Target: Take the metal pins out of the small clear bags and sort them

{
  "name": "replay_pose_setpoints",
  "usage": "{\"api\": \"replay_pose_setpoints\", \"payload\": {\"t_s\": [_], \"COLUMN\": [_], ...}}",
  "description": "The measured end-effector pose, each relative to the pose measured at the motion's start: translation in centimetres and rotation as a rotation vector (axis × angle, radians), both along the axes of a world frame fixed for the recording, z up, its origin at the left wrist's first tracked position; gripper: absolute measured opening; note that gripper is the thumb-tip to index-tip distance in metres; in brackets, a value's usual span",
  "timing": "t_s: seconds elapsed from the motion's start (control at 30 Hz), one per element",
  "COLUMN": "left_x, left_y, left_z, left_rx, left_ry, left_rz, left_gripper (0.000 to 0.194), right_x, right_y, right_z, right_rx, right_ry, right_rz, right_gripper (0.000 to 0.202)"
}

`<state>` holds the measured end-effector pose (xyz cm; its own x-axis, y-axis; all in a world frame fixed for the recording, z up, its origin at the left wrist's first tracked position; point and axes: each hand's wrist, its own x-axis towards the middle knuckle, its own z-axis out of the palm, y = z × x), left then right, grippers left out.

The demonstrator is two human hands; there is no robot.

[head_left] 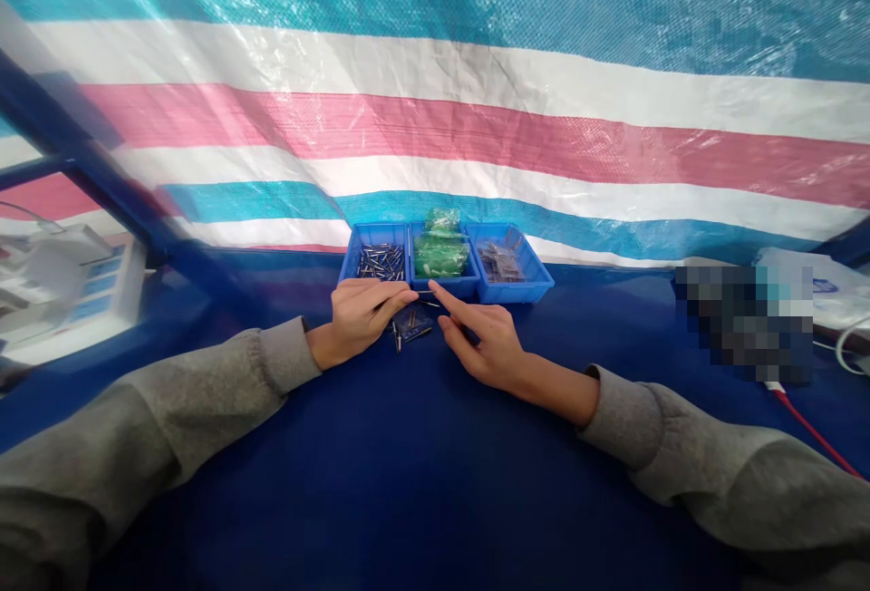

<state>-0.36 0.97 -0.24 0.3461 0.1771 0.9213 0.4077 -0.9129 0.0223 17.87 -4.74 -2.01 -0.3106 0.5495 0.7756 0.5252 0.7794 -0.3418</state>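
Note:
My left hand (367, 314) is closed in a pinch, with a thin metal rod (423, 292) sticking out past its fingertips. Its exact kind is too small to make out. The index finger of my right hand (486, 346) stretches to the rod's free end, and the thumb stands apart from it. Below the fingertips, a small clear bag (416, 326) and a few slim metal pieces (398, 337) lie on the blue table (435, 464). Just behind my left hand is a blue bin (350, 251) of loose metal pieces (381, 262).
A middle blue bin (445, 287) holds green plastic packets (440, 251). The right blue bin (540, 281) contains small clear bags (501, 262). A striped plastic sheet (435, 129) hangs behind. White power strips (101, 287) are at left; a blurred dark object (748, 324) with a red cable (816, 432) is at right.

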Motion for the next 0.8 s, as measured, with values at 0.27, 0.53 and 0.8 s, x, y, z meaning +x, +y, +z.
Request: {"api": "replay_pose_setpoints", "payload": {"t_s": [0.27, 0.53, 0.8], "left_x": [0.04, -0.01, 0.04], "left_y": [0.06, 0.18, 0.16], "left_z": [-0.03, -0.13, -0.04], "left_rx": [0.013, 0.011, 0.023], "left_ry": [-0.013, -0.015, -0.024], "left_rz": [-0.008, -0.018, -0.029], "left_gripper": [0.02, 0.018, 0.018], "right_x": [0.05, 0.02, 0.02], "right_y": [0.09, 0.07, 0.07], "right_z": [-0.09, -0.08, 0.09], "right_rx": [-0.006, -0.008, -0.005], "right_ry": [0.002, 0.003, -0.005], "right_rz": [0.005, 0.015, 0.013], "right_gripper": [0.044, 0.043, 0.042]}}
